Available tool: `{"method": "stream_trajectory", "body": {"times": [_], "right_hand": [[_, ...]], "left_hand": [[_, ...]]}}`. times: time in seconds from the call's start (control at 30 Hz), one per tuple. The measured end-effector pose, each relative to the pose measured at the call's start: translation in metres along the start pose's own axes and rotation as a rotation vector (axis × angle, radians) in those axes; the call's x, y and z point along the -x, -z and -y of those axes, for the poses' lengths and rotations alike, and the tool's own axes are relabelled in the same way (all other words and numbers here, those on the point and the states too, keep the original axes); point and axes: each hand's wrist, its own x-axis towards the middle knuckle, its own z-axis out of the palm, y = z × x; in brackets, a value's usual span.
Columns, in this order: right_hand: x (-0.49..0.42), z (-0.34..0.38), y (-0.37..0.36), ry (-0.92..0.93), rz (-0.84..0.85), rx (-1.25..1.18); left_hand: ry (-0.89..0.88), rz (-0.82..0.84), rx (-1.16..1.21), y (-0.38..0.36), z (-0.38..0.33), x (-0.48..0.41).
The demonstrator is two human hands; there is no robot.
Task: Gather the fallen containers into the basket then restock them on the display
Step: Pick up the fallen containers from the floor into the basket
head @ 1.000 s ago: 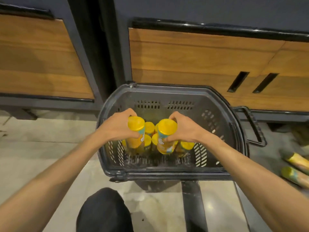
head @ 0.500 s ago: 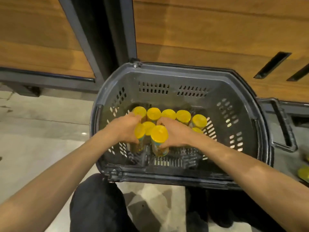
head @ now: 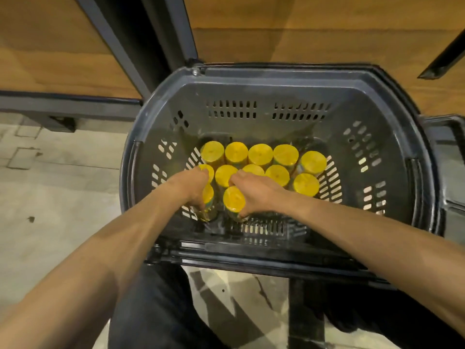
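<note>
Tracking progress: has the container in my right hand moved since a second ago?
Yes. Against the basket, the container sank from rim height toward its floor.

There's the dark grey slotted plastic basket (head: 264, 91), rim faintly glossy; inside it, yellow-lidded cylindrical containers (head: 260, 154), lids smooth, slight sheen; behind the basket, matt brown wood-grain panels (head: 302, 34).

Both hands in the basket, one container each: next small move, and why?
Probably release both and lift out: the left hand and right hand grip upright containers that seem seated in the basket beside the rest.
</note>
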Motion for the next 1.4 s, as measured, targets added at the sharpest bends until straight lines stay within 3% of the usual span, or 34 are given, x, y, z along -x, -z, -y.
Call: {"method": "stream_trajectory", "body": {"times": [0.43,0.9,1.2,1.4], "right_hand": [[-0.024,-0.009,-0.033,0.065,-0.088,-0.007],[-0.027,-0.008,-0.049,0.052,-0.089,0.001],[-0.022,-0.007,-0.031,0.056,-0.014,-0.009],[-0.02,-0.005,0.004,-0.045,0.009,0.041]], "left_hand": [[0.02,0.123,0.041,-0.024,0.007,-0.027],[0.043,0.089,-0.105,-0.028,-0.002,-0.029],[0.014,0.141,-0.152,-0.017,0.004,-0.027],[-0.011,0.092,-0.155,0.001,0.01,-0.021]]}}
